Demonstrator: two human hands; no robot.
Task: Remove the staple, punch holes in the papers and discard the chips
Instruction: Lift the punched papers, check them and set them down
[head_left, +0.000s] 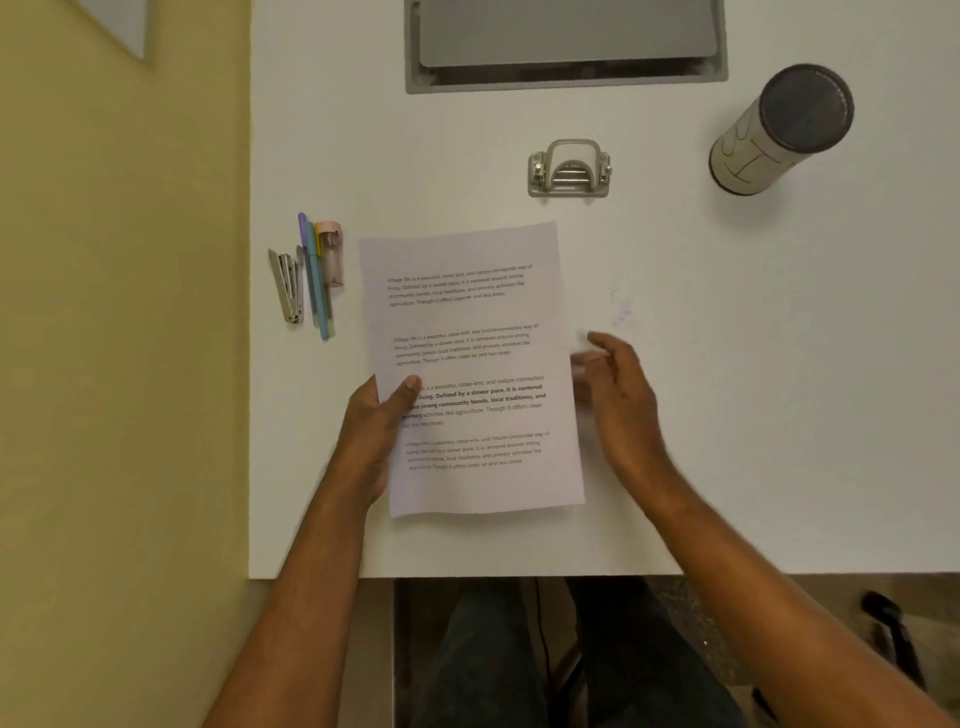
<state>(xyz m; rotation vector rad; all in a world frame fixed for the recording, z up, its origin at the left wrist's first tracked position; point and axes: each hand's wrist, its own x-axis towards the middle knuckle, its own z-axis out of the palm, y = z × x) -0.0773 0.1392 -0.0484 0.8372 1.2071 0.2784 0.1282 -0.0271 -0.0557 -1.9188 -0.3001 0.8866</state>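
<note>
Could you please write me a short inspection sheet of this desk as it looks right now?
Surface: white desk, faint smudge right of the papers.
Job's things: printed papers lie mid-desk; hole punch stands beyond them, untouched; metal stapler or staple remover lies at the left, which one I cannot tell.
Clutter: pens and a small pink-capped item beside the metal tool; capped cylinder at far right; grey recessed panel at the far edge.
Grippers: left hand pinches the papers' left edge, thumb on top; right hand, blurred, is open at their right edge.
Cables: nothing seen on the desk.
Surroundings: yellow wall at the left; floor and the person's legs below.
</note>
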